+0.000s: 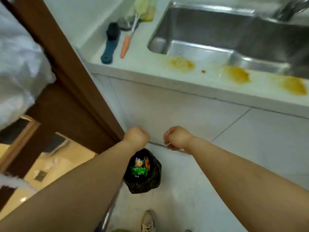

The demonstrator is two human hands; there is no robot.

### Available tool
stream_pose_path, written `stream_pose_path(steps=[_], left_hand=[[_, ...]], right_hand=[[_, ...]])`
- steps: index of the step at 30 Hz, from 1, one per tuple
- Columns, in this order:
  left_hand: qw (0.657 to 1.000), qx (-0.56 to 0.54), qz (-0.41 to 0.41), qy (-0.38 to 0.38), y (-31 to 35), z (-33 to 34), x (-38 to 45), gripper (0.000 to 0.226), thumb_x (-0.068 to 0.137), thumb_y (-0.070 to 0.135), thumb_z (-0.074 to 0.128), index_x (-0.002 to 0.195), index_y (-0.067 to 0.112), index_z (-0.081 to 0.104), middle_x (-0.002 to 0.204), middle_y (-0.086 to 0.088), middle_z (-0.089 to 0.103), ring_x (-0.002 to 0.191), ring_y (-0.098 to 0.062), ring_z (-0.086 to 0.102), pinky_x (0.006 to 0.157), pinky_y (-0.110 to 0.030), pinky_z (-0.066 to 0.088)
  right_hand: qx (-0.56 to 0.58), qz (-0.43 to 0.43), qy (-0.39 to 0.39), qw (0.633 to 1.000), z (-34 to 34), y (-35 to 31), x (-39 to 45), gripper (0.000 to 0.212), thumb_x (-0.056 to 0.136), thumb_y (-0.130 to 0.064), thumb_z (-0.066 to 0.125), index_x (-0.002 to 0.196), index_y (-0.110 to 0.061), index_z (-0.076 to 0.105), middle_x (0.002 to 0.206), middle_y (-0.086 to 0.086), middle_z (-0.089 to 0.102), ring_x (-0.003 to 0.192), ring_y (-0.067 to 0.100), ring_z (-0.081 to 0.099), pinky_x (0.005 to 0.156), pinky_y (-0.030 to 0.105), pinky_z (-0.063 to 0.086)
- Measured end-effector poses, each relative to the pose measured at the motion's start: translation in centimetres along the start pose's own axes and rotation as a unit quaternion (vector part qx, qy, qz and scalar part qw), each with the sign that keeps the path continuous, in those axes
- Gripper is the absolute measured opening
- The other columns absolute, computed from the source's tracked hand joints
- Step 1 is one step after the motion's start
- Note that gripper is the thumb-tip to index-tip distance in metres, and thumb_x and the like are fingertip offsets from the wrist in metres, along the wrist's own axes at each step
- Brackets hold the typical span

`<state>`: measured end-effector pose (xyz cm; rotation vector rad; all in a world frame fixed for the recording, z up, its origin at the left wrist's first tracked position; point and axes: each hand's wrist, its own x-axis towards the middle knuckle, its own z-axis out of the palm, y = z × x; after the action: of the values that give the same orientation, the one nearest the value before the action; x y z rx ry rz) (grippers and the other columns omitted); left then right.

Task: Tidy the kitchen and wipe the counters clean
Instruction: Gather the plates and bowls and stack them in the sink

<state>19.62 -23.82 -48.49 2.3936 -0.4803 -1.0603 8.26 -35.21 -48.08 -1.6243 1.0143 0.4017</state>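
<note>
Black bin bag [143,171], wrappers inside, sits on the floor at six o'clock below your left hand [136,136] and right hand [178,137], both clenched, seemingly empty. Fetch a cloth; yellow-brown stains [236,74] line the counter [150,64] at two o'clock.

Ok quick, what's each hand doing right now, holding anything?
Left hand: curled into a fist, nothing visible in it.
Right hand: curled; cannot tell whether it holds anything.

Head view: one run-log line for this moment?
left hand: fist, above bin bag | right hand: curled, contents unclear | counter: orange-brown stains unwiped | sink: empty
</note>
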Motion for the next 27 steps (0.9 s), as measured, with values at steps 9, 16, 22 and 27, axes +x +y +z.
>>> stream_pose_path(steps=[9,16,22,27], left_hand=[[0.982,0.023,0.184,-0.023,19.7,-7.4,-12.7,0.016,0.088,0.021,0.064,0.097,0.008,0.064,0.096,-0.011,0.067,0.096,-0.027,0.066,0.088,-0.034,0.051],[0.945,0.055,0.315,-0.074,30.0,-3.3,-17.4,0.019,0.087,0.02,0.062,0.069,0.019,0.057,0.08,-0.005,0.065,0.089,-0.027,0.067,0.07,-0.025,0.044],[0.921,0.067,0.36,-0.131,36.1,4.0,-20.3,0.02,0.087,0.013,0.059,0.069,0.019,0.055,0.074,-0.004,0.059,0.07,-0.02,0.058,0.055,-0.02,0.04],[0.912,0.088,0.368,-0.154,41.2,12.2,-22.4,0.012,0.085,0.016,0.06,0.074,0.017,0.058,0.075,-0.004,0.062,0.074,-0.021,0.063,0.062,-0.024,0.044]], right_hand=[[0.044,-0.07,0.138,0.987,-13.1,-9.7,-18.1,0.009,0.095,-0.016,0.053,0.098,-0.01,0.058,0.09,0.008,0.064,0.067,0.016,0.061,0.063,0.024,0.05],[0.09,-0.056,0.261,0.96,-20.6,-5.6,-27.3,0.005,0.093,-0.014,0.054,0.089,-0.014,0.055,0.083,0.006,0.061,0.06,0.016,0.058,0.06,0.025,0.048],[0.133,-0.011,0.325,0.936,-26.9,1.9,-32.2,0.004,0.093,-0.014,0.054,0.09,-0.011,0.055,0.088,0.011,0.062,0.062,0.018,0.058,0.06,0.026,0.049],[0.166,0.024,0.333,0.928,-32.2,10.4,-34.6,0.012,0.093,-0.014,0.053,0.103,-0.007,0.057,0.086,0.009,0.062,0.063,0.017,0.06,0.06,0.026,0.05]])
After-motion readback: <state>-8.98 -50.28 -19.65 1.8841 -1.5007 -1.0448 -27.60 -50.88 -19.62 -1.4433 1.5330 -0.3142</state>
